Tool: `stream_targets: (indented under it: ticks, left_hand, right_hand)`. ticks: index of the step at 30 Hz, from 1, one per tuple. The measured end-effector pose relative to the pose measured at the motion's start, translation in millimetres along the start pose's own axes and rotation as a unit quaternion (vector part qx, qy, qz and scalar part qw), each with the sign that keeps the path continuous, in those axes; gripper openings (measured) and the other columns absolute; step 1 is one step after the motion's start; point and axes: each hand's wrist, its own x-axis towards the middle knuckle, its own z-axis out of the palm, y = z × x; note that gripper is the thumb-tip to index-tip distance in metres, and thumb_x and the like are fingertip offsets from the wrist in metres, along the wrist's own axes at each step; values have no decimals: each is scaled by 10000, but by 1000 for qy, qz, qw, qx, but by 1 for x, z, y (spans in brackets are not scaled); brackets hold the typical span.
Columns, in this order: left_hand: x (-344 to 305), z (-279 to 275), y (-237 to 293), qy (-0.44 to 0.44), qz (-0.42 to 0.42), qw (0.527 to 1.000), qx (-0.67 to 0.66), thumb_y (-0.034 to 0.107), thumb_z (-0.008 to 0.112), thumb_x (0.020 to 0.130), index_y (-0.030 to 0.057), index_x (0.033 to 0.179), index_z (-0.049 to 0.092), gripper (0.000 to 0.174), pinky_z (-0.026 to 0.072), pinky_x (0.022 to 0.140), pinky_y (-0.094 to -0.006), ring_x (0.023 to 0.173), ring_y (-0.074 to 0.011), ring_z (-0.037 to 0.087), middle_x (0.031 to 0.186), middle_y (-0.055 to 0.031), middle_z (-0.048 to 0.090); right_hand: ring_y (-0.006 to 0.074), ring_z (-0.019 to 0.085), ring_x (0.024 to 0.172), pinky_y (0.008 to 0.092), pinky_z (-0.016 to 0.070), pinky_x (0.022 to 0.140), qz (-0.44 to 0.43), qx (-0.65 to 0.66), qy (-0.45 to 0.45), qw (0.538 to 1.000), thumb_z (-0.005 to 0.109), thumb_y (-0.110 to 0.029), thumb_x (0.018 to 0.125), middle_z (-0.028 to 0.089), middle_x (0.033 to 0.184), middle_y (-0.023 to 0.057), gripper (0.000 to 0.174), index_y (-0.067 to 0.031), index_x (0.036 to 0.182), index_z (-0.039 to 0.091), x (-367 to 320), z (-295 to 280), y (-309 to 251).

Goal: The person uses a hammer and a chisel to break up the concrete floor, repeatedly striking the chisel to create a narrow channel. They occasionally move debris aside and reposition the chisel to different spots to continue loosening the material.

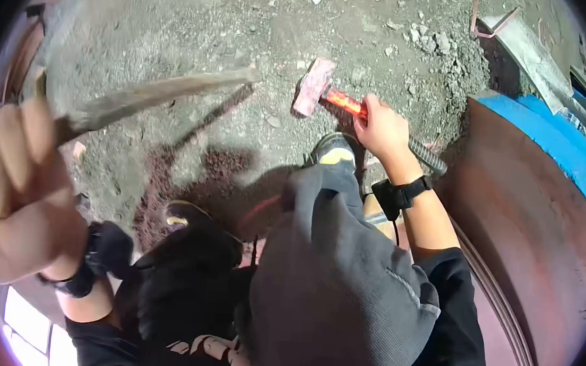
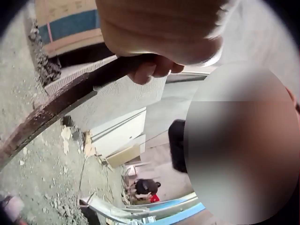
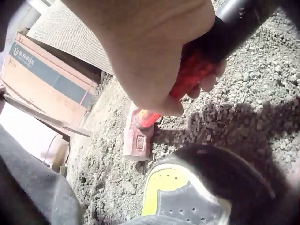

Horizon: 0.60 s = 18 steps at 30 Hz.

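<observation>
My right hand point(image 1: 384, 132) grips a sledgehammer point(image 1: 314, 87) by the red-orange part of its handle, close below the head. The head is a worn, pinkish-red block, low over the gritty ground, and the black ribbed end of the handle sticks out behind the hand. At the left, my raised left hand point(image 1: 26, 201) curls round one end of a long brown bar point(image 1: 154, 98). Its free end points right, toward the hammer head, and its shadow falls on the ground below. In the left wrist view, the fingers wrap the dark bar point(image 2: 70, 96).
Loose rubble point(image 1: 434, 42) covers the ground at the upper right. A shoe point(image 3: 187, 187) stands just below the hammer head. A large brown panel point(image 1: 527, 210) with a blue edge rises at the right. Cardboard boxes point(image 3: 47, 75) stand beyond the bar. Another person point(image 2: 146, 186) is low in the background.
</observation>
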Motion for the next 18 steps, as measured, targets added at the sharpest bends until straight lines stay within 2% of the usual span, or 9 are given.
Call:
stream_targets:
  ticks: [2, 3, 4, 7, 12, 13, 15, 16, 18]
  left_hand:
    - [4, 47, -24, -173, 24, 952, -252, 567, 419, 870, 133, 792, 444, 442, 321, 473, -263, 460, -103, 371, 542, -7, 438]
    - [-6, 68, -32, -148, 8, 964, -219, 595, 353, 873, 148, 728, 363, 470, 266, 467, -262, 449, -103, 296, 507, 23, 343]
    - [-17, 85, -39, -122, -13, 975, -186, 623, 288, 875, 163, 663, 282, 507, 211, 462, -261, 438, -102, 221, 471, 52, 248]
    - [-19, 118, -43, -143, 28, 975, -165, 659, 290, 842, 149, 689, 291, 532, 199, 421, -276, 410, -100, 193, 473, 47, 255]
    - [-2, 174, -48, -91, 107, 990, 21, 274, 322, 957, 63, 777, 487, 323, 273, 372, -264, 423, -93, 339, 513, 10, 384]
    - [-1, 186, -44, -73, 117, 989, 51, 231, 325, 970, 53, 786, 509, 315, 281, 366, -262, 425, -93, 355, 517, 6, 398]
    - [-18, 227, -37, -94, 89, 982, 136, 231, 563, 853, 78, 729, 489, 211, 435, 457, -312, 462, -192, 545, 540, -44, 521]
    - [-32, 247, -40, -135, 41, 985, 98, 218, 635, 791, 50, 752, 493, 224, 467, 532, -321, 518, -218, 555, 601, -41, 538]
    - [-30, 270, -53, -136, 73, 983, 103, 283, 612, 801, 74, 776, 479, 249, 468, 538, -350, 559, -235, 573, 619, -69, 545]
  right_hand:
    - [322, 614, 747, 415, 485, 639, 38, 26, -73, 996, 610, -354, 776, 614, 775, 142, 321, -84, 918, 510, 0, -15, 3]
    - [330, 615, 768, 416, 484, 656, 87, 49, -108, 989, 626, -368, 763, 619, 794, 143, 345, -81, 923, 518, -3, -23, 4]
    - [338, 616, 797, 418, 483, 687, 91, 76, -75, 990, 615, -391, 773, 630, 815, 149, 365, -76, 935, 529, -11, -25, 9]
    - [349, 613, 810, 429, 478, 704, 192, 89, -106, 972, 597, -417, 789, 630, 826, 161, 384, -73, 947, 532, -12, -43, 33]
    - [370, 598, 834, 441, 470, 705, 199, 59, -55, 977, 603, -406, 772, 626, 845, 193, 385, -62, 934, 543, 6, -57, 66]
    - [341, 608, 750, 415, 475, 648, 164, 52, -44, 984, 600, -389, 789, 629, 799, 173, 370, -49, 920, 537, 6, -48, 73]
    - [301, 607, 653, 380, 473, 581, 102, 42, -26, 994, 591, -370, 811, 622, 744, 144, 350, -38, 904, 531, 7, -35, 83]
    - [289, 596, 639, 371, 468, 570, 94, 49, -27, 994, 586, -368, 817, 613, 733, 134, 343, -41, 902, 530, 8, -33, 78]
    - [266, 575, 611, 352, 457, 549, 103, 67, -34, 992, 575, -365, 828, 596, 713, 115, 329, -47, 897, 528, 8, -33, 69]
